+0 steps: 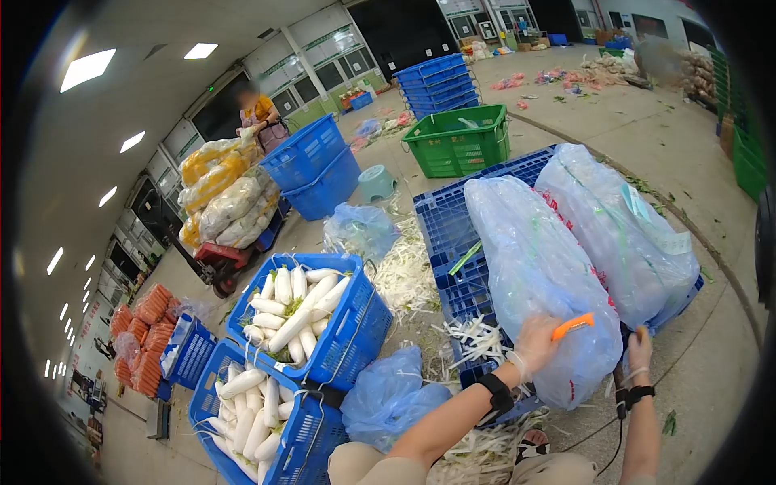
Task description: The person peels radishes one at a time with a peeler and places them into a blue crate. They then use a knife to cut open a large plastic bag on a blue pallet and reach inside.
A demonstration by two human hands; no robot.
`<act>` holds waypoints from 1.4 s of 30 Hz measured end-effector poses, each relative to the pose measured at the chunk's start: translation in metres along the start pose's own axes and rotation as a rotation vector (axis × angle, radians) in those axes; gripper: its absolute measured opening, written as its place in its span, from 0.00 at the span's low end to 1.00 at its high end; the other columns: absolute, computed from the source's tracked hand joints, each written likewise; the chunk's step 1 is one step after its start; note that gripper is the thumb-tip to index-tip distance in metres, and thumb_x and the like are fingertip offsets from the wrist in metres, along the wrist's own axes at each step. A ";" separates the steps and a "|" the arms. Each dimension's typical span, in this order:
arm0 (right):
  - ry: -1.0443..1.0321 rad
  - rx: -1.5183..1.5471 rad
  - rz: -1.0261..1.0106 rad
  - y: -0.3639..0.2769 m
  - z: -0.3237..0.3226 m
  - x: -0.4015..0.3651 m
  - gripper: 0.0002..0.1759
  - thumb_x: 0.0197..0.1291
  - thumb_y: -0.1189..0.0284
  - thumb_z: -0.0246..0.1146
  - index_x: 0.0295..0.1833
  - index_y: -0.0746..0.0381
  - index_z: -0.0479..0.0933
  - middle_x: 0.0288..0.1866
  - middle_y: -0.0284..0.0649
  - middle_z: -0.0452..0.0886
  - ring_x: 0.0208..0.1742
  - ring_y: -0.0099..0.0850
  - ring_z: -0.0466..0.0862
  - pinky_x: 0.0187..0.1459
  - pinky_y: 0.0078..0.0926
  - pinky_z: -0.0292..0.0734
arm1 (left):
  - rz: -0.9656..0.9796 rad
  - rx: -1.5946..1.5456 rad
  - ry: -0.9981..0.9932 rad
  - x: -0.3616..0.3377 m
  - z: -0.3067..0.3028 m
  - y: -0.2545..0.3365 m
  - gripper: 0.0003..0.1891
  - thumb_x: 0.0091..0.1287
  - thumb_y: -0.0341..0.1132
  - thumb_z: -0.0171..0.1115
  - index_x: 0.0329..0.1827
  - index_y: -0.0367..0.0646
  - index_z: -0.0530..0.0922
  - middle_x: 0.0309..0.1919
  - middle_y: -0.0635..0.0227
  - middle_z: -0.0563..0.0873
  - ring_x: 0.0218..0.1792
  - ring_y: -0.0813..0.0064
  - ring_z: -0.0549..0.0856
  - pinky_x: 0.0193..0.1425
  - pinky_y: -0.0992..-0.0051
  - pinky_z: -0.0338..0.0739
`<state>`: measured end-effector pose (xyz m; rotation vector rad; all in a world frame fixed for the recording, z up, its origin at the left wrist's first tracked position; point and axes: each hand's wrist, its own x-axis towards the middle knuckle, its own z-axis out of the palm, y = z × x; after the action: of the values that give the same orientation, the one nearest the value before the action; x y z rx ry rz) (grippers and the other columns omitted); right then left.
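Observation:
My left hand (536,349) is closed around an orange peeler (574,326), whose end sticks out over a large clear plastic bag (525,250). The bag lies on a blue pallet (440,218), and its contents are blurred by the plastic. At the lower corner of a second filled plastic bag (618,226), my right hand (639,349) has its fingers closed on the bag's edge. Both wrists wear black bands. White peelings (477,338) lie on the pallet beside my left forearm.
Two blue crates, an upper one (356,323) and a lower one (311,428), hold white radishes on my left. A crumpled blue bag (392,396) sits by my legs. Beyond are a green crate (457,149), a teal stool (376,184) and a person (259,113) behind a loaded cart (230,259).

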<state>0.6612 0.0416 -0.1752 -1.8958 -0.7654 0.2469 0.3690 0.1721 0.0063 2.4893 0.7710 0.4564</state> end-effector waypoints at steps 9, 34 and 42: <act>-0.581 -0.288 -1.006 -0.237 0.001 -0.025 0.23 0.36 0.83 0.56 0.44 0.61 0.79 0.55 0.48 0.74 0.62 0.52 0.66 0.63 0.38 0.62 | -0.042 -0.356 0.253 -0.008 -0.011 0.026 0.10 0.63 0.35 0.53 0.45 0.41 0.74 0.30 0.50 0.81 0.35 0.48 0.80 0.37 0.58 0.73; -0.911 -0.549 -1.072 -0.232 -0.006 -0.067 0.07 0.47 0.66 0.59 0.28 0.57 0.79 0.20 0.43 0.78 0.23 0.42 0.78 0.43 0.35 0.68 | 0.037 -0.227 -0.303 -0.053 0.002 -0.011 0.12 0.58 0.33 0.58 0.44 0.41 0.78 0.36 0.53 0.82 0.43 0.52 0.79 0.48 0.61 0.72; -0.847 -0.422 -1.091 -0.217 0.000 -0.073 0.04 0.45 0.68 0.62 0.27 0.55 0.79 0.25 0.40 0.80 0.29 0.40 0.80 0.43 0.35 0.69 | -0.094 -0.312 -0.212 -0.068 0.004 -0.016 0.23 0.58 0.35 0.59 0.59 0.45 0.71 0.37 0.48 0.83 0.39 0.47 0.81 0.42 0.58 0.75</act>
<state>0.5185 0.0550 0.0038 -1.4062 -2.4335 0.1837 0.3104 0.1424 -0.0168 2.1594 0.6724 0.2516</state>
